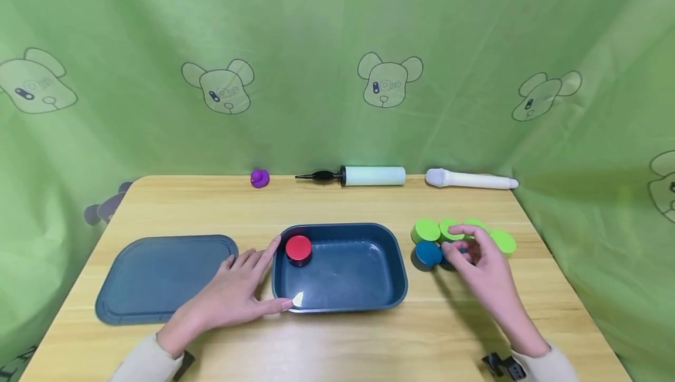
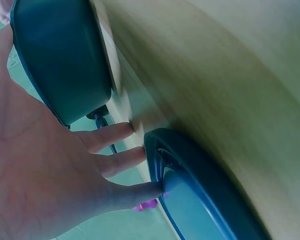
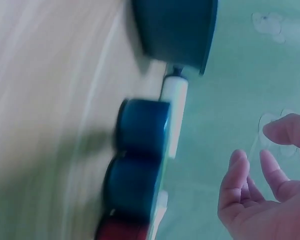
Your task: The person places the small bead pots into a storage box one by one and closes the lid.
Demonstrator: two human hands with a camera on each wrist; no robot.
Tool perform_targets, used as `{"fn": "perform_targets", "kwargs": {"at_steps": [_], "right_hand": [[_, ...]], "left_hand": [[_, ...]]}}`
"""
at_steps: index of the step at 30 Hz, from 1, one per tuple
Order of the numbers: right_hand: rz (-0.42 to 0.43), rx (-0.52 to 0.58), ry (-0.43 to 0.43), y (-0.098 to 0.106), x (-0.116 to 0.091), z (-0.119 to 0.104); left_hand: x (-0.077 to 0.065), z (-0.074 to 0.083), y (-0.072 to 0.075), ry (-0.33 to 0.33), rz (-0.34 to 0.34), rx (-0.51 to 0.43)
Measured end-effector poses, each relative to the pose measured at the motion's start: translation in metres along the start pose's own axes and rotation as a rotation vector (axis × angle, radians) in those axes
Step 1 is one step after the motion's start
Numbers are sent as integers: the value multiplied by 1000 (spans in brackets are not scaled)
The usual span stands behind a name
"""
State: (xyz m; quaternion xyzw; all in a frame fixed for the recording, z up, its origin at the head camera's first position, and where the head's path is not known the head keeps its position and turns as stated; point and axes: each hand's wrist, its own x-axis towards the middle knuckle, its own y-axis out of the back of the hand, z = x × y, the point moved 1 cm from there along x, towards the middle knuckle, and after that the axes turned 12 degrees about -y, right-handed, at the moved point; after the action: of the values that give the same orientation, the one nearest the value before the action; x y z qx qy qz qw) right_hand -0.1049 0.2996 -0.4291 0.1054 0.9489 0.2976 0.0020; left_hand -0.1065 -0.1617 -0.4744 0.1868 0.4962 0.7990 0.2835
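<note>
My left hand (image 1: 232,295) is spread at the left end of a dark blue rectangular container (image 1: 343,276), thumb on its front rim and index finger at the back left corner. Inside that corner stands a red-topped round block (image 1: 299,249). My right hand (image 1: 490,279), thumb and fingers loosely bent with nothing between them, hovers above round blocks at the right. In the right wrist view a blue block (image 3: 145,127), a second blue block (image 3: 132,187) and a red block (image 3: 121,230) stand in a row below the hand; the hand partly hides this row in the head view.
Several light green round blocks (image 1: 426,230) line up behind the blue ones. A flat dark blue lid (image 1: 163,279) lies left of the container. Along the back edge are a purple rubber duck (image 1: 259,178), a hand pump (image 1: 373,176) and a white toy microphone (image 1: 471,180).
</note>
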Motion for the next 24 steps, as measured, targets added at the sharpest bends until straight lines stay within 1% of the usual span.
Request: {"fn": "perform_targets", "kwargs": {"at_steps": [4,11,14,18,24], "right_hand": [[35,-69,-47,12,2,16],[102,-187,-79,27,2,42],[100,-213,-89,30,2,53],[94,-213,-100,32,4,63],[34,-230,-92,32,10,76]], "left_hand": [[-1,0,-1,6,5,7],[1,-2,-2,8,5,16],[2,-2,-2,9,3,10],[2,-2,-3,16,-2,7],[1,-1,-3,18,1,-5]]}}
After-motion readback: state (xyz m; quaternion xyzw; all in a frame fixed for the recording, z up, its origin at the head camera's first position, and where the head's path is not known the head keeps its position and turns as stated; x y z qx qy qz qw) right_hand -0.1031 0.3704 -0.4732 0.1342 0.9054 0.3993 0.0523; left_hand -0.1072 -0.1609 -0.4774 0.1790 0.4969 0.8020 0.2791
